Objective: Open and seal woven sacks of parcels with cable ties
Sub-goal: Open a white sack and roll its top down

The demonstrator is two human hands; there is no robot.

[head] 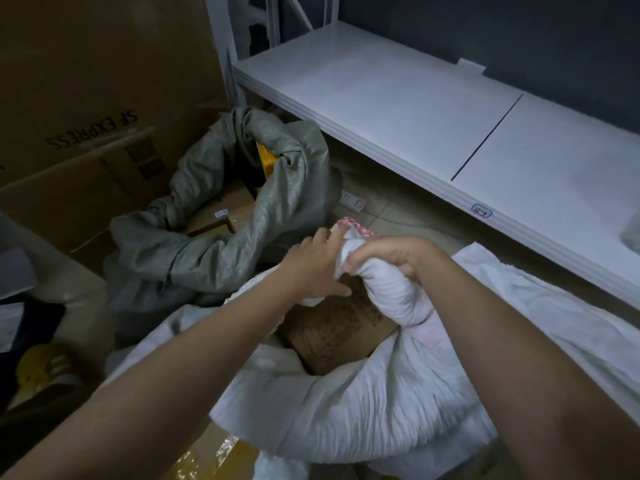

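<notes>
Fingers of the right hand (388, 258) curl round the white woven sack (374, 386) neck; left hand (313, 268) fingers spread, touching it. Cardboard box (86, 109) (behind) reads "SF EXPRESS"; sack sits beside shelf (415, 109).

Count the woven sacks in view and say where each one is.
2. The white sack is in front, its gathered neck gripped by the right hand; the grey-green sack lies open behind it, left. Others may be hidden.

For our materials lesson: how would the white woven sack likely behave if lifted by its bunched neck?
The white sack looks floppy: it creases where the right hand grips it. Probably heavy, given the cardboard box inside. It may sag.
</notes>
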